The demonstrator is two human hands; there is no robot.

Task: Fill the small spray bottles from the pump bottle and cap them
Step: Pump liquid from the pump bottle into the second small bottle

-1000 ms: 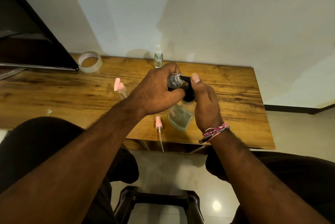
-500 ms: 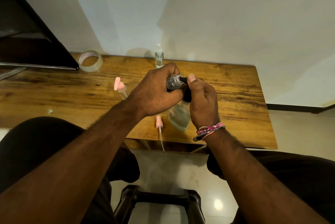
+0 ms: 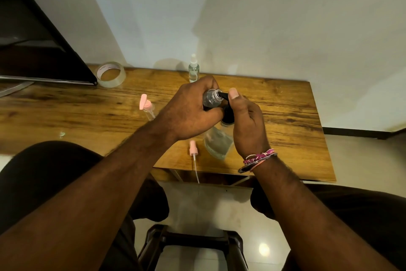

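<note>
The left hand (image 3: 189, 110) grips a small spray bottle (image 3: 211, 97) tipped toward the pump bottle (image 3: 219, 139), so its mouth meets the black spout. The right hand (image 3: 246, 126), at 3 o'clock, grips the pump to squirt.

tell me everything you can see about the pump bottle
The pump bottle is clear, plastic by the look of it, holding clear liquid, with a black pump head and a black spout. It stands on the table near the front edge, seen from above. The right hand is curled round the pump head, thumb on top of the spout. The left hand holds a small clear bottle with its open mouth against the spout tip. Hands hide much of its neck.
</note>
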